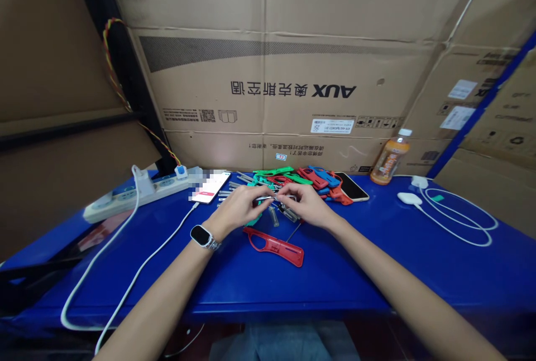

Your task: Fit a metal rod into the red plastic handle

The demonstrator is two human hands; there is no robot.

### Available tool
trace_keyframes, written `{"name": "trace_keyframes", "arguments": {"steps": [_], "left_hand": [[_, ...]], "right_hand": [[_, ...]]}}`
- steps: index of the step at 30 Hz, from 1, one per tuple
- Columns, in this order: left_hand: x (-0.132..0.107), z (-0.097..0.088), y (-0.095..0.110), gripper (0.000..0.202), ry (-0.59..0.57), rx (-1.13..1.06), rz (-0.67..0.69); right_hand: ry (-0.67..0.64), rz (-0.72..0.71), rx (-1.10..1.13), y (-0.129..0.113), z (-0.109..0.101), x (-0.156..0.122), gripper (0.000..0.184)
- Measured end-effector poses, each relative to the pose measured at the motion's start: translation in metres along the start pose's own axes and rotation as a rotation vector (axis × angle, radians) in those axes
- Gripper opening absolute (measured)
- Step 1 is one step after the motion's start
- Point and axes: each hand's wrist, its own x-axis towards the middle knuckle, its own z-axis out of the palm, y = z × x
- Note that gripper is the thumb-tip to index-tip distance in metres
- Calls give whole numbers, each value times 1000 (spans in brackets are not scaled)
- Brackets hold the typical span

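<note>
My left hand, with a watch on its wrist, pinches a thin metal tube that points toward my right hand. My right hand is closed at the tube's end, its fingertips pinching a small part too tiny to name. In front of both hands lies a red plastic lighter shell half with a finger loop. A small clear fuel tank rests on the table just below the fingertips. More clear tanks lie beside it, partly under my right hand.
Behind my hands is a pile of green shells, red shells and blue shells. Metal tubes lie at left. Phones flank the pile. A power strip, cables and a drink bottle stand farther out.
</note>
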Motion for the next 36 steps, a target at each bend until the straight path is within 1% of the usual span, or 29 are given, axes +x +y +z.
{"name": "trace_keyframes", "arguments": {"steps": [2,4,7,9,12,13,15,17,19,21,24,26,29,33,34,36], "left_hand": [[0,0,0,22,-8,22,-19],[-1,-1,-1,21,-10,54,-33],[-2,-2,-1,19,-12,59,-51],[-2,-3,-2,18,-20,34,-72],[-3,-4,-4,16,-14,-30,-98],[-3,-5,-5,16,-7,-52,-105],[-3,-6,-6,16,12,-82,-118],[-3,-7,-6,15,34,-92,-129],[-4,-8,-6,12,51,-112,-132],[-6,-9,-6,10,39,-146,-128],[-10,-8,-7,8,0,-180,-119],[-11,-6,-8,6,-16,-189,-117],[-12,-6,-7,4,-37,-194,-119],[-12,-5,-6,3,-46,-190,-127],[-12,-6,-5,3,-46,-184,-131],[-14,-6,-4,3,-46,-168,-136]], "right_hand": [[-72,59,91,3,-3,0,31],[-127,71,126,3,-7,-2,34],[-168,39,89,2,-12,-6,33],[-175,37,64,1,-13,-11,38],[-143,52,49,6,-12,-17,51],[-123,54,50,8,-11,-19,52],[-82,53,69,12,-10,-22,47],[-47,46,95,14,-9,-25,38],[-11,16,92,15,-9,-26,30],[33,-30,19,17,-7,-25,25],[72,-96,-186,21,-3,-19,19],[59,-132,-324,23,0,-14,18],[30,-174,-462,23,1,-13,22],[52,-219,-505,13,-1,-27,36],[64,-221,-486,9,-1,-32,37],[78,-203,-437,3,1,-40,33]]}}
